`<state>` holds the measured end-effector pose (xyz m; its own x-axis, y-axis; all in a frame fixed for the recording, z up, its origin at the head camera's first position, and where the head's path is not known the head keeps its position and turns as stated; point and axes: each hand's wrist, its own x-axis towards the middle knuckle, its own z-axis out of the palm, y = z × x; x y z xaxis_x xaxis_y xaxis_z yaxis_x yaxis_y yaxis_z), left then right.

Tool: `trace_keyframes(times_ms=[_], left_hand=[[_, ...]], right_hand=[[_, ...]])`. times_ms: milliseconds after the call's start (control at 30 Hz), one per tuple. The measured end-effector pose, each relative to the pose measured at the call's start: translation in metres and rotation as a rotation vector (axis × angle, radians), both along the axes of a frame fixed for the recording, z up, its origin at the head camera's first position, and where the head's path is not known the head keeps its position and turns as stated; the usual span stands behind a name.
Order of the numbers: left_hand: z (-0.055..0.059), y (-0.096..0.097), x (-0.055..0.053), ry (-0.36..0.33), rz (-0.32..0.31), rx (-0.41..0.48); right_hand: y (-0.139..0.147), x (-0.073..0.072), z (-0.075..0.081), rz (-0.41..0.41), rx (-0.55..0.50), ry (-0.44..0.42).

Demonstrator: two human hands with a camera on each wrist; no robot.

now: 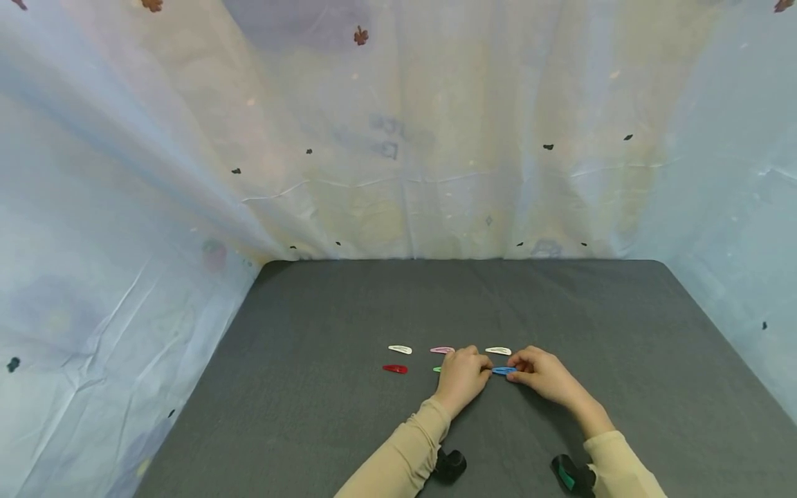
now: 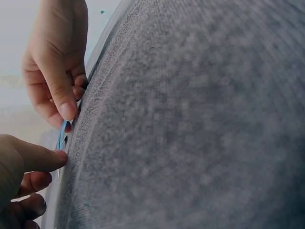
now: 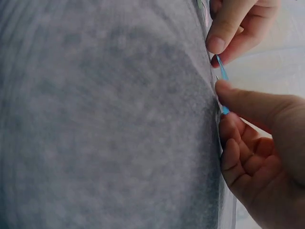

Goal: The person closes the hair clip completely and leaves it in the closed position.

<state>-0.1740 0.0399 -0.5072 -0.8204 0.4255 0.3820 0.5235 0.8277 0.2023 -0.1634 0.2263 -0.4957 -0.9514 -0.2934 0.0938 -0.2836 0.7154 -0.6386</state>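
The head view looks forward and down from above onto the grey table, taking in its whole top. Both wrist views sit low against that cloth, very close, each facing the opposite hand. All three share the blue hair clip between the fingertips.

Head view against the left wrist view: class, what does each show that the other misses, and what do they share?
Only the head view shows the other clips on the grey table: two white clips, a pink clip, a red clip, plus both sleeves. Only the left wrist view shows the cloth's weave close up. Both show the left hand and right hand pinching the blue clip.
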Motion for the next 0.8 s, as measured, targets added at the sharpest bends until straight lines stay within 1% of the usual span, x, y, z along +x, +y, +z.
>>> trace_keyframes(times_ms=[300,467,533,633,733,800], left_hand=[[0.003,0.001,0.000,-0.040,0.007,-0.010],[0.001,0.000,-0.001,-0.028,0.009,-0.014],[0.002,-0.001,-0.001,-0.022,0.003,0.000],[0.009,-0.006,-0.001,-0.032,-0.009,0.033],[0.024,-0.016,-0.001,-0.061,-0.016,0.067],[0.036,-0.027,-0.001,-0.062,-0.024,0.086]], right_hand=[[0.000,-0.001,0.002,0.004,0.018,-0.005],[0.001,-0.002,0.004,0.012,0.030,-0.019],[0.001,-0.001,0.006,0.014,0.036,-0.025],[0.002,0.001,0.013,0.009,0.041,-0.005],[0.003,0.003,0.023,-0.025,0.035,0.054],[0.004,0.005,0.031,-0.057,0.030,0.102]])
